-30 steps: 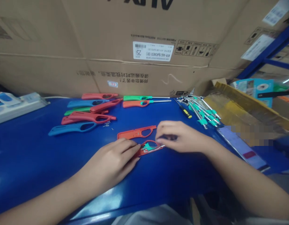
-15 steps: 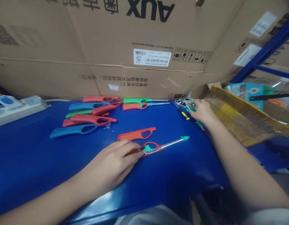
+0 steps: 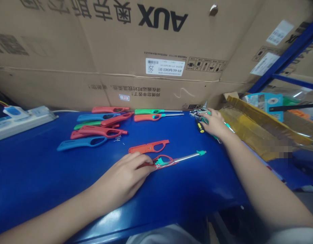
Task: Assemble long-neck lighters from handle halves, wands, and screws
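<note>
My left hand (image 3: pixel 131 171) is closed on the handle end of a red lighter shell half (image 3: pixel 169 158), a long-necked gas lighter lying flat with its inside up. A green trigger (image 3: pixel 160 160) and thin white wire sit in it, and a metal tube (image 3: pixel 188 157) with a green tip sticks out to the right. Just behind lies an orange-red shell half (image 3: pixel 148 147). My right hand (image 3: pixel 214 122) reaches over a pile of small metal and green parts (image 3: pixel 195 112), thumb and fingers apart. A yellow-and-black screwdriver (image 3: pixel 200 126) lies by its thumb. Fingertips are partly hidden.
Several red, blue and green lighter shells (image 3: pixel 89 143) lie at the left, with small screws (image 3: pixel 117 138) beside them. Two lighters with metal tubes (image 3: pixel 147 117) lie at the back. A power strip (image 3: pixel 39 117), a cardboard wall (image 3: pixel 108 44) and a taped box (image 3: pixel 258 132) border the table.
My right hand has shifted slightly left and down over the parts pile, and the screwdriver beside it has turned a little. My left hand keeps its hold; the camera view has tilted slightly.
</note>
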